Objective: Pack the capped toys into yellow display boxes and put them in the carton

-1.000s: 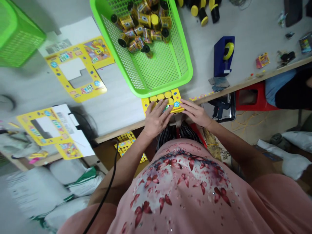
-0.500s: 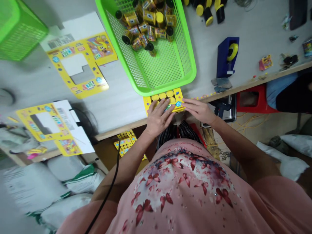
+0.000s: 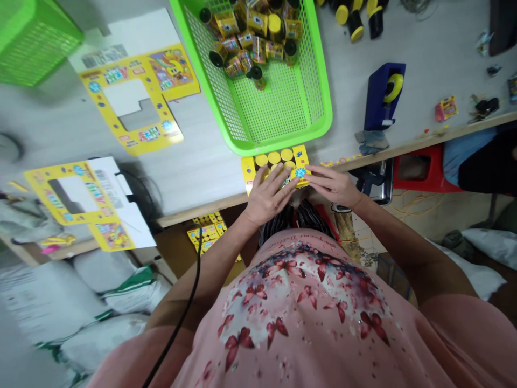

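Yellow cardboard window box (image 3: 299, 157): window up, long axis nearly nine-to-three, on the edge of the pale grey bench (image 3: 202, 172)
Left hand (image 3: 264, 196): spread across its six-o'clock side
Right hand (image 3: 333, 186): apart from the left, fingers straight at its three-o'clock end

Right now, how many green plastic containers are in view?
2. One green container is beyond the yellow box, holding small jars; another is at the upper left, cut off by the edge. One stacked underneath would not show.
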Available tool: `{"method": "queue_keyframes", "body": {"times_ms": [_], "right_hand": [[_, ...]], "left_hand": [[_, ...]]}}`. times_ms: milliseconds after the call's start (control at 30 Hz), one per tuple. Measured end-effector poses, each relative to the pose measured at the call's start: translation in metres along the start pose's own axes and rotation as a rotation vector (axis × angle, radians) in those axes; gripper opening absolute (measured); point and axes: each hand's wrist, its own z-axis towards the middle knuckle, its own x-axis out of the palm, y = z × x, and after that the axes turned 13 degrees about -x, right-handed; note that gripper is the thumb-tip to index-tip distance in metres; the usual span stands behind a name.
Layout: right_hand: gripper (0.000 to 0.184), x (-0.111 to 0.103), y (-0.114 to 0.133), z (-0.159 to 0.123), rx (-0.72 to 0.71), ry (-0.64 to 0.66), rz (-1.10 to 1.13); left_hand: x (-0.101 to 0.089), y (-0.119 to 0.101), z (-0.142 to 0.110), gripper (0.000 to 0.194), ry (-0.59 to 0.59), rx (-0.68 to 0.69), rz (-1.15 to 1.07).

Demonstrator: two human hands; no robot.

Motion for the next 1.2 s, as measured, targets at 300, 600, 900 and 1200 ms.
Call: {"method": "queue_keyframes", "body": {"times_ms": [300,600,900,1200], "right_hand": [[0.035,0.007,-0.004,-0.017,-0.046,0.107,-0.001],[0.042,0.014,-0.015,-0.031,-0.038,0.144,-0.002],[0.031,0.016,0.001,-0.014,0.011,-0.056,-0.059],[0.04,-0.094,-0.095,-0.037,0.823,-0.822,-0.059]], "left_hand": [[0.012,-0.004,-0.012,0.043,0.014,0.058,-0.021],[0.025,-0.008,-0.014,0.046,-0.221,0.167,0.041],[0.018,0.008,-0.004,0.048,-0.079,0.155,0.014],[0.007,-0.055,0.018,0.062,-0.302,0.088,-0.113]]}}
